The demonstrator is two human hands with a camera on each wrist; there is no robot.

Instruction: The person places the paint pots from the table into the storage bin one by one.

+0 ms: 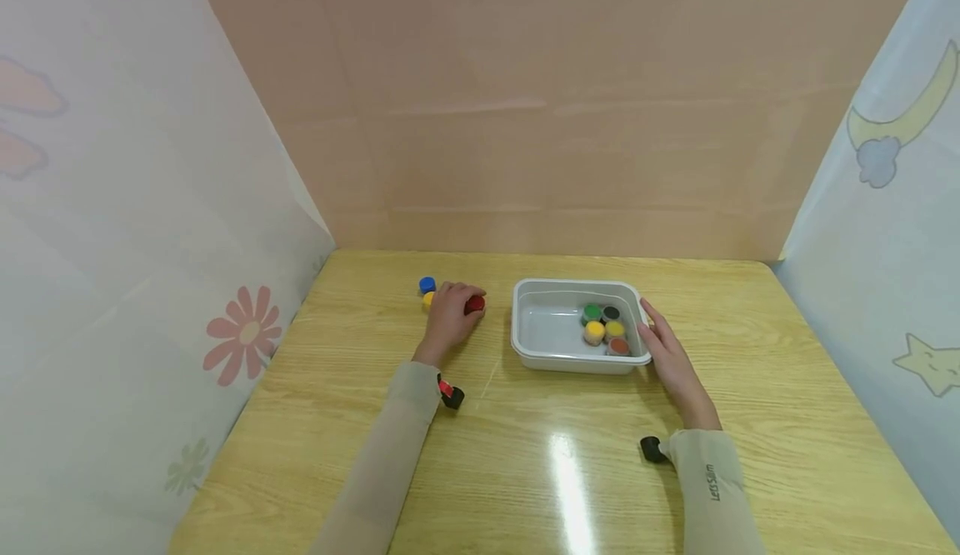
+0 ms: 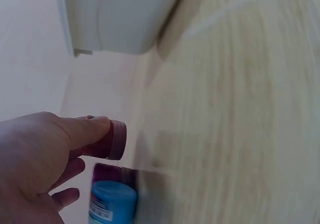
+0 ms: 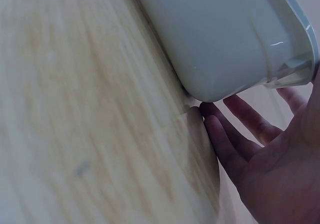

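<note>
My left hand pinches a small red-lidded paint pot between thumb and fingers, left of the box. It is held just off the table in the left wrist view. Close to that hand are a blue-lidded pot and a yellow-lidded pot, the latter partly hidden by the hand. My right hand holds the right end of a white plastic box, thumb at the rim, fingers along the outer wall. Inside the box's right half sit several pots, including a green one and an orange-red one.
The wood-grain table carries the box near its back edge. A brown panel stands behind it, with printed cloth walls at both sides. Another dark red pot stands behind the blue-lidded one in the left wrist view.
</note>
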